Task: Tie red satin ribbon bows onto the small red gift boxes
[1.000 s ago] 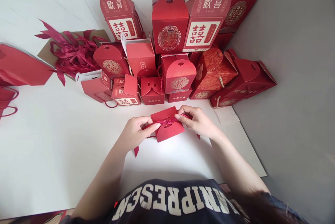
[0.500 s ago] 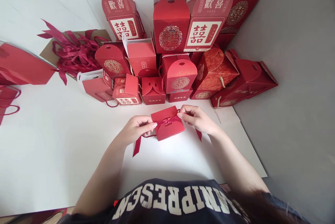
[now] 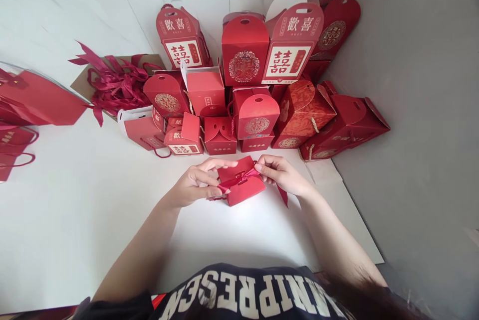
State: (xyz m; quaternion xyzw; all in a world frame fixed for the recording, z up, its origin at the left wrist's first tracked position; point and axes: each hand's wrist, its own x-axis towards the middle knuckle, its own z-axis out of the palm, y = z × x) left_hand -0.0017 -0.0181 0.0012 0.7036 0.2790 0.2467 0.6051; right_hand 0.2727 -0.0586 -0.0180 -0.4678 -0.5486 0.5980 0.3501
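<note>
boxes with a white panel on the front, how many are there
3: a tall left box at the back, a tall right box at the back, and a small box in front. More may be hidden.

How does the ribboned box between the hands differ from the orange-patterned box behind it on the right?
Surface: the ribboned box is mostly plain red on top; the orange-patterned box has a mottled orange print.
Trim: the ribboned box has a magenta ribbon across its top; the orange-patterned box shows a twisted gold cord.
Place: the ribboned box is in front, the orange-patterned box behind among other boxes.
Shared: rounded flaps.
</note>
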